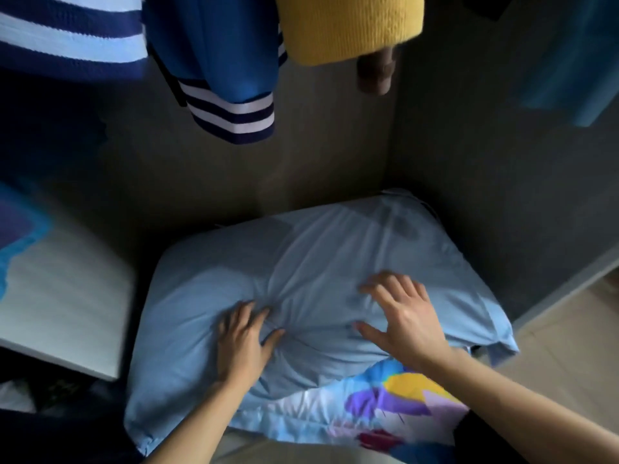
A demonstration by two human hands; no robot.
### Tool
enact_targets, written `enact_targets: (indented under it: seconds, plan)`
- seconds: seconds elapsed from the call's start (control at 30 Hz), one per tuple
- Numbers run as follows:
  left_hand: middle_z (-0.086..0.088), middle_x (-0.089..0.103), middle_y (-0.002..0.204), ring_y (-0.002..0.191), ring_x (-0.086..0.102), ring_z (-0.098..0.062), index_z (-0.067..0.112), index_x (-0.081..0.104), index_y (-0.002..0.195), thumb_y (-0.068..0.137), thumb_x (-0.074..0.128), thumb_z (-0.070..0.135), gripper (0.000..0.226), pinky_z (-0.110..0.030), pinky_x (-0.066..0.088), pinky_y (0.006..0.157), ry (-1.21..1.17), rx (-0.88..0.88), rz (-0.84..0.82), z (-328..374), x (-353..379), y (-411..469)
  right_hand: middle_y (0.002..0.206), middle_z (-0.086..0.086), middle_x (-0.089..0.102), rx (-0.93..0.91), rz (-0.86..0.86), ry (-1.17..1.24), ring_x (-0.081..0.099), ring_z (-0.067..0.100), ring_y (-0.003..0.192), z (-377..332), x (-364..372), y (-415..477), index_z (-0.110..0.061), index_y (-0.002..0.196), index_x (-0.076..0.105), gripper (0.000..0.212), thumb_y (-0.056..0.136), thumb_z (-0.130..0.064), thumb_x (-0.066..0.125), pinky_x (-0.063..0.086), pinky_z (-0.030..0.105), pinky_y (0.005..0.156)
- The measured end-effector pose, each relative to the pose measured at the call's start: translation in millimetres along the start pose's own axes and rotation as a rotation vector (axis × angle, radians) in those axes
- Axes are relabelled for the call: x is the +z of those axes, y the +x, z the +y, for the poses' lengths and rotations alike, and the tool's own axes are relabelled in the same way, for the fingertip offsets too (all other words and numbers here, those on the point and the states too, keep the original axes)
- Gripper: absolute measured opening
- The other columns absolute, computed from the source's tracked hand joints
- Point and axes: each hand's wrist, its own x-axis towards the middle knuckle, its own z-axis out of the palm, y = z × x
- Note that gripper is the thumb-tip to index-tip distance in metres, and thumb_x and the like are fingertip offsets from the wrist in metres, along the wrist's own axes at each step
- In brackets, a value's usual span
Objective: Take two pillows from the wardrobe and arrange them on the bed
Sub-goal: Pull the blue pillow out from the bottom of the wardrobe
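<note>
So we've got both hands down on a light blue pillow that sits on the floor of the wardrobe, pushed into the right rear corner against the dark grey walls. Our left hand is palm-down near the pillow's middle, fingers curled a bit and the thumb pinching in, so the fabric bunches into creases right under it. It looks like we have a fold of the pillowcase gripped there. Our right hand lies just to the right of it, fingers spread wide and flat on the cover, thumb pointing left, pressing but not closed around anything.

The near edge of the pillow shows a colourful printed patch in yellow, purple and red on white; can't tell if that's the same pillow or a second one underneath.

Above hang a navy-and-white striped top, a blue jacket with striped cuffs and a yellow knit sweater. Off to the left is a white shelf.
</note>
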Motion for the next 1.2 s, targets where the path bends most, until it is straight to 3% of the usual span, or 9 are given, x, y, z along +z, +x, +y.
enact_targets:
  seconds: [0.07,0.13,0.27,0.37,0.5,0.63,0.87,1.1,1.2]
  plan:
    - [-0.01,0.067,0.113,0.108,0.06,-0.032,0.016,0.072,0.098,0.079,0.049,0.051,0.046,-0.047,0.046,0.092,-0.009,0.027,0.042,-4.2,2.7,-7.3,0.145,0.01,0.042,0.041,-0.256,-0.084,0.032,0.034,0.137,13.5,11.5,15.2,-0.026,0.139,0.042,0.093,0.062,-0.074,0.061,0.028,0.057,0.109]
    - [-0.008,0.069,0.109,0.106,0.062,-0.031,0.015,0.073,0.09,0.081,0.051,0.043,0.036,-0.044,0.045,0.09,-0.003,0.058,0.101,-7.7,5.6,-11.7,0.155,0.009,0.028,0.11,-0.424,-0.139,0.02,0.03,0.144,20.4,28.4,15.4,-0.027,0.147,0.032,0.094,0.07,-0.077,0.052,0.014,0.058,0.114]
    - [-0.004,0.071,0.09,0.091,0.065,-0.027,0.017,0.069,0.073,0.081,0.05,0.028,0.023,-0.038,0.039,0.081,0.029,0.034,0.118,-2.4,6.3,-3.0,0.108,-0.001,0.071,0.02,-0.176,-0.143,0.063,0.024,0.107,21.7,55.5,16.4,-0.024,0.102,0.072,0.042,0.087,-0.051,0.044,0.037,0.051,0.103]
    - [-0.008,0.066,0.069,0.069,0.064,-0.031,0.017,0.061,0.072,0.082,0.059,0.017,0.01,-0.04,0.042,0.066,0.034,-0.088,0.057,5.1,-0.4,12.9,0.078,0.001,0.07,0.071,-0.13,-0.159,0.066,0.027,0.081,21.3,59.4,33.6,-0.02,0.075,0.068,0.033,0.091,-0.039,0.047,0.041,0.04,0.087]
    - [-0.016,0.066,0.061,0.053,0.064,-0.036,0.011,0.055,0.074,0.075,0.072,0.005,0.018,-0.035,0.047,0.042,0.049,-0.226,-0.034,13.1,-15.2,37.7,0.083,0.01,0.071,0.147,-0.185,-0.096,0.065,0.032,0.081,18.7,52.5,55.9,-0.016,0.081,0.065,0.025,0.095,-0.034,0.054,0.046,0.039,0.074]
    - [-0.02,0.072,0.079,0.07,0.068,-0.038,0.011,0.05,0.09,0.09,0.05,0.013,0.002,-0.04,0.049,0.054,0.067,-0.206,-0.08,11.3,-23.0,53.8,0.085,0.015,0.071,0.071,-0.152,-0.117,0.066,0.037,0.078,20.6,38.4,74.2,-0.011,0.087,0.061,0.028,0.098,-0.033,0.047,0.05,0.041,0.066]
    - [-0.026,0.07,0.083,0.077,0.066,-0.044,0.008,0.049,0.104,0.095,0.042,0.019,0.016,-0.046,0.048,0.062,-0.006,-0.175,0.016,17.5,-110.8,83.5,0.082,0.018,0.071,0.07,-0.142,-0.074,0.067,0.039,0.074,2.0,-60.2,119.7,-0.014,0.09,0.06,0.032,0.098,-0.039,0.041,0.048,0.038,0.059]
    - [-0.022,0.071,0.086,0.08,0.066,-0.042,0.011,0.044,0.1,0.096,0.036,0.023,0.015,-0.044,0.048,0.061,-0.001,-0.129,-0.293,63.6,-230.6,66.2,0.081,0.016,0.073,0.192,-0.385,-0.054,0.067,0.04,0.076,-21.4,-175.8,93.7,-0.018,0.095,0.054,0.035,0.098,-0.047,0.035,0.048,0.04,0.062]
    - [-0.02,0.069,0.064,0.06,0.067,-0.038,0.009,0.048,0.086,0.088,0.057,0.016,0.012,-0.038,0.046,0.044,0.053,-0.023,-0.363,95.7,-291.0,56.5,0.081,0.013,0.073,0.233,-0.462,-0.063,0.067,0.039,0.076,-28.1,-227.1,62.3,-0.016,0.092,0.053,0.035,0.099,-0.046,0.035,0.047,0.039,0.059]
